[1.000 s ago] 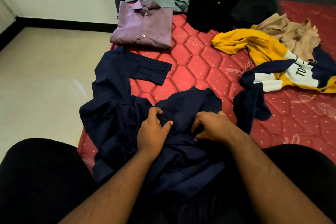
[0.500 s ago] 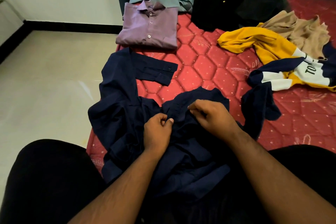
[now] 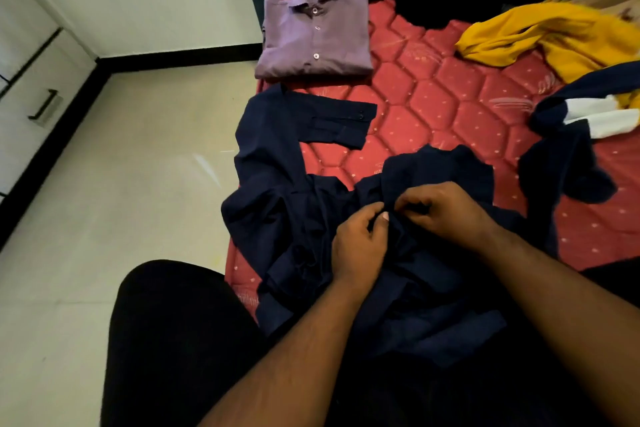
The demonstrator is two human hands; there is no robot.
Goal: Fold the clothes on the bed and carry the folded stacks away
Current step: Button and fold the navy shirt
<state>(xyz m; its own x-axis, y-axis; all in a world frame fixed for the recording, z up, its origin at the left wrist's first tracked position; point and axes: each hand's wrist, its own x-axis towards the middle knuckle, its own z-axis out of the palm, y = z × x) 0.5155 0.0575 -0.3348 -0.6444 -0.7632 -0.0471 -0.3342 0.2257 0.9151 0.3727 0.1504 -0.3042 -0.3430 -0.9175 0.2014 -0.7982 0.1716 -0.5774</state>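
Head view: the navy shirt [image 3: 311, 218] lies crumpled at the bed's [image 3: 433, 97] near edge, one sleeve stretched toward the folded purple shirt [image 3: 315, 42] beyond it. Both hands meet at the navy shirt's middle: the left hand [image 3: 360, 246] and right hand [image 3: 446, 211] each pinch the cloth with curled fingers, seemingly at the placket. The shirt's left side overhangs the bed edge; a pull could drag it to the floor [image 3: 138, 184]. Unfolded clothes lie beyond the purple shirt and to its right.
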